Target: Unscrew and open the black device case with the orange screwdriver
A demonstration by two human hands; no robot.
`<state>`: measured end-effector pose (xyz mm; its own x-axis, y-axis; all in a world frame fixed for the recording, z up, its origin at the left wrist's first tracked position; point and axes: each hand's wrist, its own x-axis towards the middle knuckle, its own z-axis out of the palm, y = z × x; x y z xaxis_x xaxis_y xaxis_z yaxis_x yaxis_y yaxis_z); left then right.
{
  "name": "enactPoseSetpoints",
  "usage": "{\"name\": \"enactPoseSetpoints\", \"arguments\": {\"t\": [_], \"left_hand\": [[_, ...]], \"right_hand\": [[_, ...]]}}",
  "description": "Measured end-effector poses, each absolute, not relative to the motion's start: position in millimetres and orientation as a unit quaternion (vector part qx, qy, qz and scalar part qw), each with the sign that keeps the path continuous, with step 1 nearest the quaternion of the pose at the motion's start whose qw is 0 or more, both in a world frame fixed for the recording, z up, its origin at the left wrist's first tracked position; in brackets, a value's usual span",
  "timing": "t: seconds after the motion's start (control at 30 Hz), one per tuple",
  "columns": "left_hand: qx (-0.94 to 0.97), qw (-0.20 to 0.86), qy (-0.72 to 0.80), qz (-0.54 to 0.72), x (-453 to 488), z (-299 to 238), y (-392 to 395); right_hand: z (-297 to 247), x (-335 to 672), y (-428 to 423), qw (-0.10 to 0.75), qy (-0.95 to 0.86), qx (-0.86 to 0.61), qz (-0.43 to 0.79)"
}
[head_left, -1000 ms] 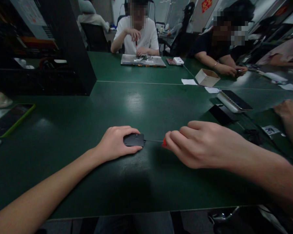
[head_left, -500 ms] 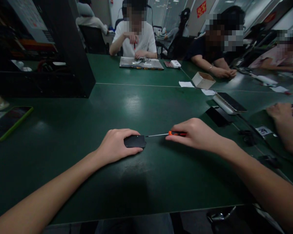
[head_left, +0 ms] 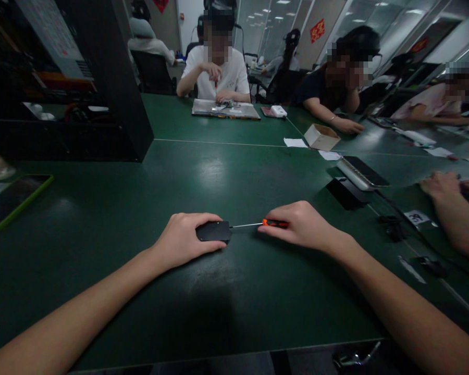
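Left hand (head_left: 185, 240): lower centre of the frame, fingers curled over the near and left side of a small black device (head_left: 213, 230), pressing it flat onto the green surface (head_left: 226, 291).
Small black device: flat, rounded rectangle, lying on the surface at frame centre, its right end bare and facing the tool tip.
Right hand (head_left: 303, 226): just right of centre, fingers pinched around the orange-and-black handle of a screwdriver (head_left: 258, 224).
Screwdriver: lies nearly level, thin metal shaft pointing left, its tip at the right edge of the black device; whether it touches cannot be told.
Left edge of frame: a phone in a green case (head_left: 13, 199) lies face up on the surface, well apart from the hands.
Right of centre: a flat black piece (head_left: 346, 191), and beyond it a dark phone resting on a white slab (head_left: 361, 173).
Right edge: another person's forearm (head_left: 451, 208) rests on the surface, near a small white label (head_left: 416, 217) and black cable bits.
Middle distance: an open cardboard box (head_left: 321, 137) with white paper slips beside it.
Upper left: a tall black cabinet (head_left: 109, 78) standing on the surface.
Far side: a person in a white shirt (head_left: 219, 73) sits behind a flat grey tray (head_left: 225, 109); other seated people to the upper right.
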<state>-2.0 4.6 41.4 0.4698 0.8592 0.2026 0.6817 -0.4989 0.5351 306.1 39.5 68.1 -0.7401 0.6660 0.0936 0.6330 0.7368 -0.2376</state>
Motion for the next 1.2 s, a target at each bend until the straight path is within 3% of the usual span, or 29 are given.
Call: {"name": "enactPoseSetpoints", "arguments": {"t": [0.13, 0.87, 1.03, 1.2], "left_hand": [[0.837, 0.191, 0.456, 0.234, -3, 41, 5], [0.827, 0.221, 0.436, 0.278, -2, 37, 3], [0.84, 0.252, 0.403, 0.263, -9, 43, 7], [0.86, 0.289, 0.367, 0.207, -28, 55, 20]], "right_hand": [[63, 311, 35, 0.132, -0.916, -0.365, 0.1], [41, 253, 41, 0.182, -0.926, -0.306, 0.124], [20, 249, 43, 0.267, -0.905, -0.279, 0.178], [16, 261, 40, 0.253, -0.901, -0.288, 0.203]]}}
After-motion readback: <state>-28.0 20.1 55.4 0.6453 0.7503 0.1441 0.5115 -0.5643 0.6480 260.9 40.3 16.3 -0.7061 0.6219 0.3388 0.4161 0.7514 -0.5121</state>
